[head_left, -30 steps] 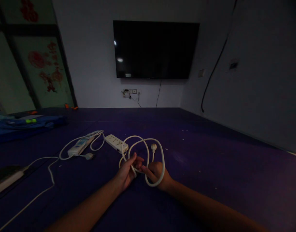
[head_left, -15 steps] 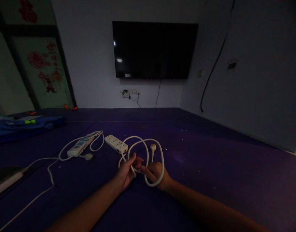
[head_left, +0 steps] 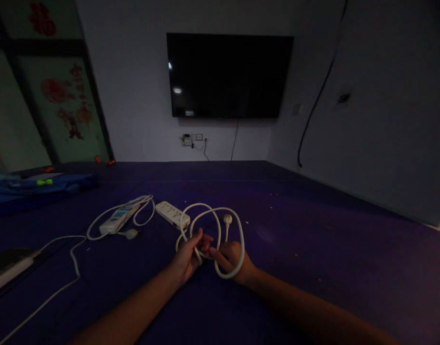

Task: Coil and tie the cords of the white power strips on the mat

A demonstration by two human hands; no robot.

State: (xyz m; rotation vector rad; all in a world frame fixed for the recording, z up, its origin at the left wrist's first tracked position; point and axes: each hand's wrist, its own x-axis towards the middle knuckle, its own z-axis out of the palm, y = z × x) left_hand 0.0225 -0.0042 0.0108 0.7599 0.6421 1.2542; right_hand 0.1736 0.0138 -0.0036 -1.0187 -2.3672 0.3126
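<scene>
A white power cord is bent into two overlapping loops in front of me. My left hand has its fingers curled round the left side of the loops, thumb uppermost. Close beside it, my right hand is closed on the cord, with one loop hanging across its back. The cord's plug points away from me just beyond the right hand. Behind the left hand lies a white power strip with a row of sockets. Part of the cord between the fingers is hidden.
Left on the purple floor lies a second power strip with a coiled cord and plug. Another strip sits at the left edge. Blue cloth lies farther back. A television hangs on the wall.
</scene>
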